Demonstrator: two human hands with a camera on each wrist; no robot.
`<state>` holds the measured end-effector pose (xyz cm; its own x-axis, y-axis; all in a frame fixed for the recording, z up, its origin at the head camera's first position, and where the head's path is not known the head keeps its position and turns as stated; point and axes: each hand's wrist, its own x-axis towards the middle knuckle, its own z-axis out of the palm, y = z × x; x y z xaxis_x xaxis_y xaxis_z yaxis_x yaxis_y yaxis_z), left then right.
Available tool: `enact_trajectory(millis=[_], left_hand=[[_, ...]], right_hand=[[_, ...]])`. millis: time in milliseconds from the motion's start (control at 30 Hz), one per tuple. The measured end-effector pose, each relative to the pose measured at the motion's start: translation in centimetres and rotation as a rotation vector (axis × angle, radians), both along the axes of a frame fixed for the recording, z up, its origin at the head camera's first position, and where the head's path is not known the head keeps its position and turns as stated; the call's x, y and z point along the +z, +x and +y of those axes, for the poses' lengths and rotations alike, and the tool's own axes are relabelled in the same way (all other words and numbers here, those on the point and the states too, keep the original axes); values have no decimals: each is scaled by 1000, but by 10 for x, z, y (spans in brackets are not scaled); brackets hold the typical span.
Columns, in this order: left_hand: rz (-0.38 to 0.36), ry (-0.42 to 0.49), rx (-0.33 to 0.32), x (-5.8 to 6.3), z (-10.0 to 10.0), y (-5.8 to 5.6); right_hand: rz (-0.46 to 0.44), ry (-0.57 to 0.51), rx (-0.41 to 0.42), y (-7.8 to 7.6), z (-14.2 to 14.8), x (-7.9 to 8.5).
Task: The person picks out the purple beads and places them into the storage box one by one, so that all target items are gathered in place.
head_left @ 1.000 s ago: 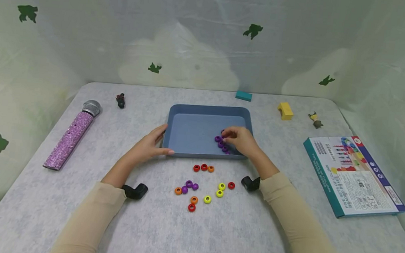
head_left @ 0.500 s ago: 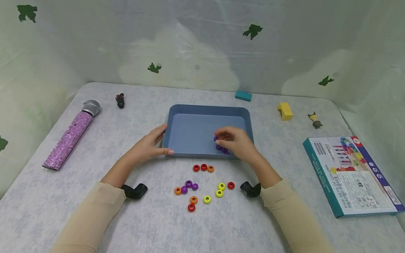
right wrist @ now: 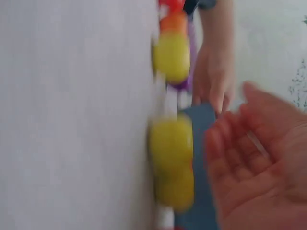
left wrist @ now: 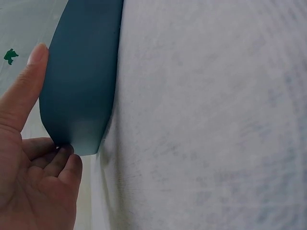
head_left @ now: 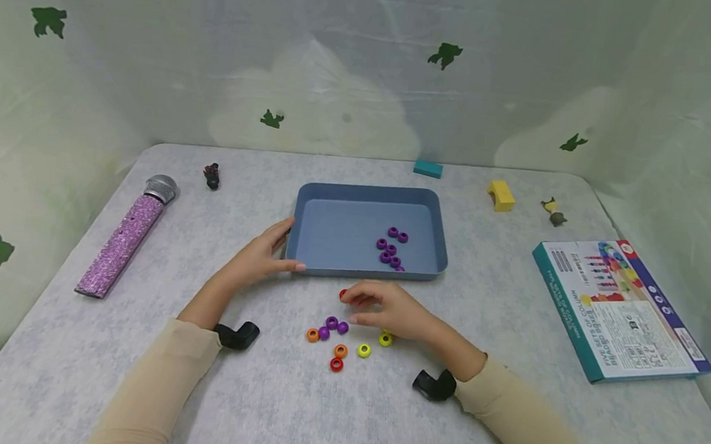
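My left hand (head_left: 257,257) holds the blue tray (head_left: 351,274) at its near left corner. In the left wrist view the thumb lies along the edge of the tray (left wrist: 84,72) and bent fingers touch its corner. My right hand (head_left: 389,309) hovers just in front of the tray, fingers loosely curved with nothing between them, over red, orange and yellow beads that it partly hides. A loose group of purple beads (head_left: 392,250) lies in the tray's right part. On the table in front are purple beads (head_left: 332,323), orange beads (head_left: 340,351), yellow beads (head_left: 364,350) and a red bead (head_left: 336,365).
A glittery pink microphone (head_left: 126,241) lies at the left, near a small dark figurine (head_left: 211,175). At the back are a teal block (head_left: 428,169), a yellow arch block (head_left: 501,195) and a small turtle-like figure (head_left: 557,218). A flat box (head_left: 623,312) lies at the right.
My right hand has left the purple beads in the tray and come toward me over the loose beads on the table. The purple beads stay in the tray; my left hand has not moved.
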<state>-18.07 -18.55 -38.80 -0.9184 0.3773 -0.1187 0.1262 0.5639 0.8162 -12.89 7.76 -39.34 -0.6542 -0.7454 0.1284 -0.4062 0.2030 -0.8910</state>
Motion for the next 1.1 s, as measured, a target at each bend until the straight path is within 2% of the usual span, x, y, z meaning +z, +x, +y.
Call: enact_trajectory(millis=[167, 300, 433, 533, 700, 833, 1100], left_hand=[[10, -8, 0, 3, 2, 2], [4, 1, 1, 2, 0, 1], [10, -7, -4, -9, -4, -4], [23, -23, -9, -20, -8, -11], [41, -23, -18, -24, -10, -13], [36, -14, -14, -24, -10, -13], [29, -8, -13, -24, -10, -13]], right_hand=[[38, 89, 23, -1, -5, -33], [78, 125, 27, 0, -8, -41], [92, 139, 16, 1, -9, -39], [66, 139, -15, 1, -8, -33], [42, 52, -114, -6, 0, -4], [73, -22, -220, -24, 11, 12], [68, 56, -481, -80, 38, -10]])
